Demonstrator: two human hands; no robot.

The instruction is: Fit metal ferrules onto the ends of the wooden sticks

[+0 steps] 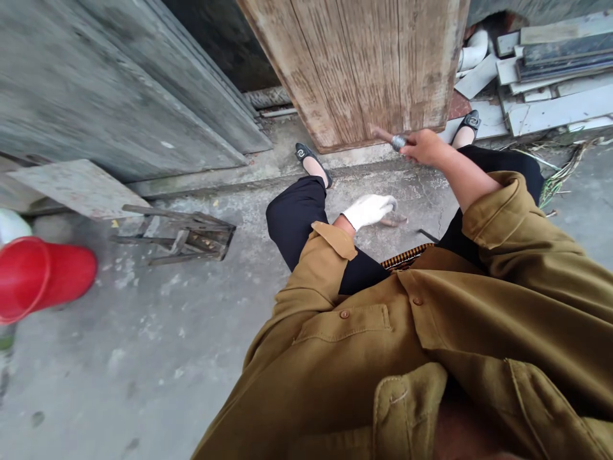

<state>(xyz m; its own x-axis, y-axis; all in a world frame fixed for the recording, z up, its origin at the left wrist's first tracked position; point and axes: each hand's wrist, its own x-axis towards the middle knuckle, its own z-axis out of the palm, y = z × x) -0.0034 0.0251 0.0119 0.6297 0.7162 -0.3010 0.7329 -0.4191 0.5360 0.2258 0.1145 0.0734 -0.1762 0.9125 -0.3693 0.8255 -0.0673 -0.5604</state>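
Worn grey concrete floor (158, 332) runs right across this yard, blotched with pale patches and meeting a low concrete step (191, 184) along the far side. Above that step, a weathered brown panel of wooden planks (359, 64); left of it, broad grey boards (119, 83); over on the right, a pile of white and dark flat slabs (558, 121) beside a white curved plastic pipe (476, 50). Out left, a rough dark wooden frame (196, 236) and a bright red plastic bucket (76, 268).

Now the hands! The right hand (421, 148), bare, has its fingers curled firmly round a short brown stick-like tool (383, 134) with a silvery wire-like binding (398, 142), and that tool points towards the lower edge of the panel. The left hand (366, 211), in a white knitted glove, is low over the floor between the knees, fingers bent down by a curved brownish piece (395, 221). Pinching it or merely beside it? I cannot tell.

Hard to read, too: the tool's tip is blurred against the planks, so contact is unclear, and its rear end is hidden in the fist. The brown piece is partly behind the gloved fingers, and the left picture edge cuts off the bucket.
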